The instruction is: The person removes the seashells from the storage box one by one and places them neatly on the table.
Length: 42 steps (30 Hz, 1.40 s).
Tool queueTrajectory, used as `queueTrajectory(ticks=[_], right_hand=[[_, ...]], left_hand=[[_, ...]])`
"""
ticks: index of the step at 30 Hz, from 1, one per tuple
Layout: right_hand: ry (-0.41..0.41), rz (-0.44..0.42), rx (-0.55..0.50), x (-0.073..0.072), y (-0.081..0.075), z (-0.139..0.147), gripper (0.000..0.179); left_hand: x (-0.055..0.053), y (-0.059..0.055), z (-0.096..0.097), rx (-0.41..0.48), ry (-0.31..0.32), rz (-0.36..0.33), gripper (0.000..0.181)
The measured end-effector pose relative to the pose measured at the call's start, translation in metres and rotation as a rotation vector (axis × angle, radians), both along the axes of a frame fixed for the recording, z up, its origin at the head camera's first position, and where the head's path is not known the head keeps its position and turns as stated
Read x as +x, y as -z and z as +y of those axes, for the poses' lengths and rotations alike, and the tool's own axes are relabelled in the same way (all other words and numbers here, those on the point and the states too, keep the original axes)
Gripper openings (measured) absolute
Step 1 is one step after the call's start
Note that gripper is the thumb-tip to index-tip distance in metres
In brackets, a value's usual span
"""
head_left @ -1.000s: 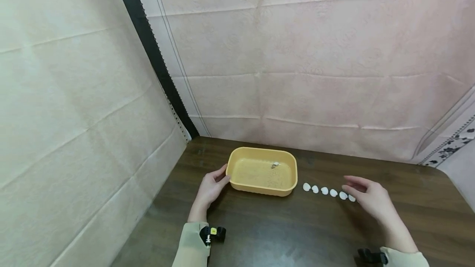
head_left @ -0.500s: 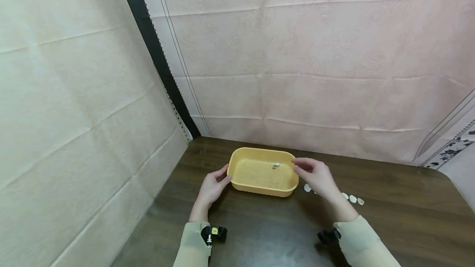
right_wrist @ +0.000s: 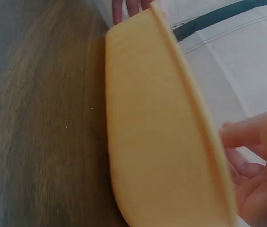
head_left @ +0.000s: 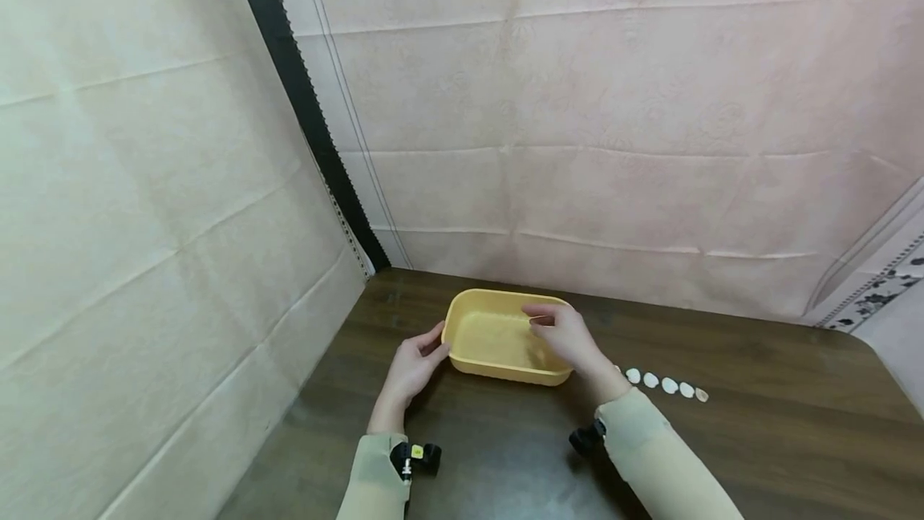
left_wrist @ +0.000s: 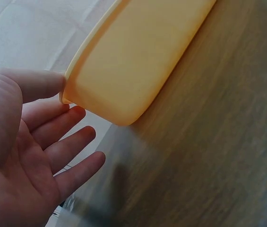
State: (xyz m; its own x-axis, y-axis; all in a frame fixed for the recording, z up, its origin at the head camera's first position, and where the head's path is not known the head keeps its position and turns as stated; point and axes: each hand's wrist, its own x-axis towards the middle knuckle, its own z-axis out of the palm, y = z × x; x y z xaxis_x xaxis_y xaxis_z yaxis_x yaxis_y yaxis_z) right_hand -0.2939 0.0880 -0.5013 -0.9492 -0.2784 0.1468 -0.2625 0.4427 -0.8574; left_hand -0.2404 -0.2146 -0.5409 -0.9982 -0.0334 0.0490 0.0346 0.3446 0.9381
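My left hand (head_left: pixel 410 367) pinches the left end of a shallow yellow plastic tray (head_left: pixel 505 372) in the head view. The left wrist view shows the thumb at the rim, the index finger behind the wall and the other fingers spread loosely. Over the tray's right half reaches my right hand (head_left: pixel 566 335), thumb and index finger a little apart, hiding the spot below. From the right wrist, the tray wall (right_wrist: pixel 157 123) covers part of those fingers. A row of several small, flat, white shell-like pieces (head_left: pixel 650 380) lies right of the tray, the end one tan; the right forearm overlaps the row's left end.
The dark wooden table (head_left: pixel 491 448) carries everything. Pale cloth (head_left: pixel 613 143) hangs behind it and on the left side, with a dark strip (head_left: pixel 303 95) between the two. A small black camera is strapped at each wrist.
My right hand has moved left from the row's right end to over the tray, exposing the tan end piece and covering the small white-and-brown thing seen in the tray before. The left hand stays put.
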Motion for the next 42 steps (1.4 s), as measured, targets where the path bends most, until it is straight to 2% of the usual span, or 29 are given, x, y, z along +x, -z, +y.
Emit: queueTrajectory(ticks=[7, 12, 17, 23, 26, 29, 35, 42], right_hand=[[0.055, 0.005, 0.140, -0.016, 0.010, -0.012, 0.041], [0.061, 0.009, 0.185, -0.028, 0.015, -0.015, 0.044], [0.060, 0.002, 0.175, -0.035, 0.019, -0.017, 0.044], [0.009, -0.088, 0.096, -0.035, 0.021, -0.021, 0.039], [0.008, -0.105, 0.068, -0.037, 0.023, -0.023, 0.038], [0.026, -0.066, 0.079, -0.040, 0.025, -0.023, 0.039], [0.065, 0.024, 0.197, -0.040, 0.027, -0.024, 0.039], [0.060, 0.031, 0.281, -0.039, 0.032, -0.026, 0.039]], left_hand=[[-0.001, 0.002, -0.001, -0.010, 0.006, 0.009, 0.050], [-0.001, 0.001, -0.001, -0.005, 0.000, 0.009, 0.050], [-0.001, 0.000, -0.001, -0.006, 0.010, 0.008, 0.050], [-0.001, 0.000, -0.001, 0.000, 0.013, 0.003, 0.049], [-0.001, 0.000, -0.002, 0.002, 0.009, 0.003, 0.049], [-0.001, 0.000, -0.003, 0.004, 0.008, 0.002, 0.049], [-0.001, -0.001, -0.002, -0.003, 0.007, 0.003, 0.049], [0.001, -0.002, -0.002, 0.000, 0.002, -0.010, 0.050]])
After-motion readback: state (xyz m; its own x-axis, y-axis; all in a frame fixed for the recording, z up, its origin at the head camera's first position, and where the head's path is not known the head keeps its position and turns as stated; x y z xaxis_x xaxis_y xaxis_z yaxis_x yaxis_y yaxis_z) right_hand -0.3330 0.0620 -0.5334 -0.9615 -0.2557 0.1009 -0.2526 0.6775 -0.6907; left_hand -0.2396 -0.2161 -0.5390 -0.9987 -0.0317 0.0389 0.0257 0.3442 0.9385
